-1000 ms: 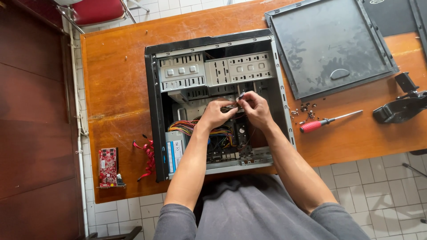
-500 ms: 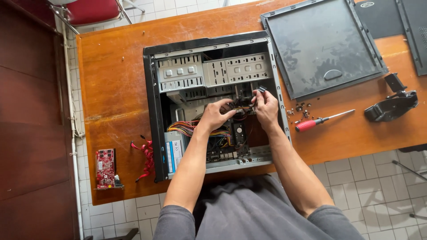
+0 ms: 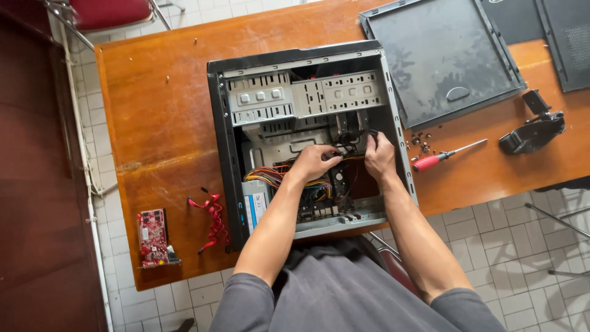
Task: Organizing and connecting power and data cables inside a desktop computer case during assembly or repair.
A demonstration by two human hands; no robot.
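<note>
Lying on its side at the centre of the frame, an open computer case [image 3: 307, 135] is seen on a worn wooden desk [image 3: 153, 123]. Both hands are held inside it. The left hand [image 3: 313, 161] is curled, its fingers pinched on dark cables [image 3: 347, 147] near the middle of the case. The right hand [image 3: 380, 157] is set just beside it, fingers closed on a small black connector [image 3: 372, 132]. A bundle of coloured wires [image 3: 270, 177] is seen left of the hands. Right of the case a red-handled screwdriver [image 3: 439, 158] and loose screws [image 3: 421, 140] are laid; a removed side panel [image 3: 442, 58] is at the upper right. A red circuit card [image 3: 150, 237] and a red cable [image 3: 212, 218] are at the lower left.
</note>
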